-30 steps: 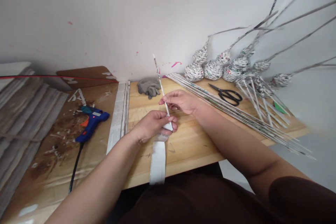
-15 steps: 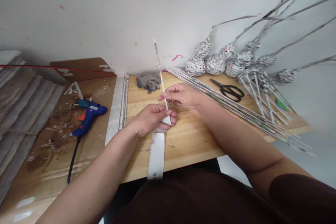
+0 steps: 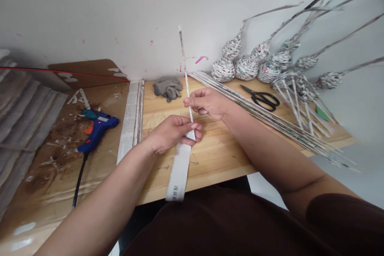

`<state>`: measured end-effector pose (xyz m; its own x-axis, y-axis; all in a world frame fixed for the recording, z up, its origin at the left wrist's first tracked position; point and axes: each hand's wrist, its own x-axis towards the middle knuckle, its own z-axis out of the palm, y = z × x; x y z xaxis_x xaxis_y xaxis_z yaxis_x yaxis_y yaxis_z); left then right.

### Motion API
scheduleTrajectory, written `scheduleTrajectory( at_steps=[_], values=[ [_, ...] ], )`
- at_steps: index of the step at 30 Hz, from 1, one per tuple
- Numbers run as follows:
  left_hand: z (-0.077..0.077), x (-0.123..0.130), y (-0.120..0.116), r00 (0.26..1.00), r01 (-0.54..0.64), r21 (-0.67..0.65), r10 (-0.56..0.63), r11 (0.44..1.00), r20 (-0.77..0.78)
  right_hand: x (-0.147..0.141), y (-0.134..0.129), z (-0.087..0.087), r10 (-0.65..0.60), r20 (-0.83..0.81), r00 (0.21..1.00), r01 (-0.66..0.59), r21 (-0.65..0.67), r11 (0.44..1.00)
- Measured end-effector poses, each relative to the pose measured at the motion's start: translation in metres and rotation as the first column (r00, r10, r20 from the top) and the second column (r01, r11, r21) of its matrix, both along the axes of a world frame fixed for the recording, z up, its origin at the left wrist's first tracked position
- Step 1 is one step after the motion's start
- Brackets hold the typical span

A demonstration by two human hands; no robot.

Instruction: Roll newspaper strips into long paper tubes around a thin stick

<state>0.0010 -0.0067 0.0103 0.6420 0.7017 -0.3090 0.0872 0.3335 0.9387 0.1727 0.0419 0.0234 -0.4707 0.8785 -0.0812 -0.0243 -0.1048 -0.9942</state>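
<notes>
A thin rolled newspaper tube (image 3: 187,84) slants up and away from my hands, its far tip in front of the wall. Its lower end runs into an unrolled newspaper strip (image 3: 179,172), which hangs toward my lap over the board's near edge. My left hand (image 3: 177,130) is closed on the paper where strip and tube meet, thumb on top. Higher up, my right hand (image 3: 207,103) pinches the tube between thumb and fingertips. Behind the tube lies a crumpled grey glove (image 3: 168,88). The fingers partly hide the folded paper.
A blue glue gun (image 3: 97,128) lies on cardboard at left, beside stacked newspaper (image 3: 27,128). Flat paper strips (image 3: 131,116) border the wooden board (image 3: 219,160). At right are finished tubes (image 3: 255,114), black scissors (image 3: 262,99) and several woven paper gourd shapes (image 3: 223,68) with long stems.
The tube stands a little higher against the wall, and my right hand has shifted slightly up along with it. More printed characters show on the strip. The view has tilted slightly.
</notes>
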Motion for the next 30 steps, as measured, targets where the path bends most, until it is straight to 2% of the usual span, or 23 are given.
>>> scheduleTrajectory(
  at_steps=[2, 7, 12, 17, 22, 27, 30],
  values=[
    [0.0002, 0.0002, -0.0006, 1.0, 0.007, 0.016, -0.007, 1.0, 0.007, 0.0004, -0.0001, 0.0004, -0.029, -0.009, 1.0, 0.029, 0.002, 1.0],
    [0.0009, 0.0002, -0.0015, 1.0, -0.011, 0.033, 0.01, 0.999, 0.015, 0.0004, -0.0016, 0.002, 0.088, 0.017, 0.996, -0.088, -0.012, 0.996],
    [0.0028, -0.0002, -0.0021, 1.0, -0.01, 0.021, 0.01, 1.0, 0.013, -0.0002, -0.0014, -0.0001, -0.026, -0.03, 0.999, 0.026, 0.006, 1.0],
    [0.0042, -0.0001, -0.0027, 1.0, -0.006, 0.005, 0.006, 1.0, 0.007, 0.0017, -0.0007, 0.0002, 0.133, -0.055, 0.99, -0.136, -0.069, 0.988],
    [0.0029, 0.0005, -0.0027, 1.0, 0.014, -0.025, -0.014, 1.0, 0.007, 0.0027, -0.0003, 0.0011, 0.005, -0.081, 0.997, -0.011, -0.077, 0.997],
    [0.0039, 0.0011, -0.0023, 1.0, -0.006, -0.025, 0.006, 1.0, -0.011, 0.0029, -0.0029, 0.0063, 0.098, -0.034, 0.995, -0.1, -0.066, 0.993],
    [0.0052, 0.0026, -0.0032, 0.999, 0.001, -0.029, -0.002, 1.0, -0.037, 0.001, -0.0038, 0.0081, -0.041, -0.034, 0.999, 0.041, -0.009, 0.999]
  ],
)
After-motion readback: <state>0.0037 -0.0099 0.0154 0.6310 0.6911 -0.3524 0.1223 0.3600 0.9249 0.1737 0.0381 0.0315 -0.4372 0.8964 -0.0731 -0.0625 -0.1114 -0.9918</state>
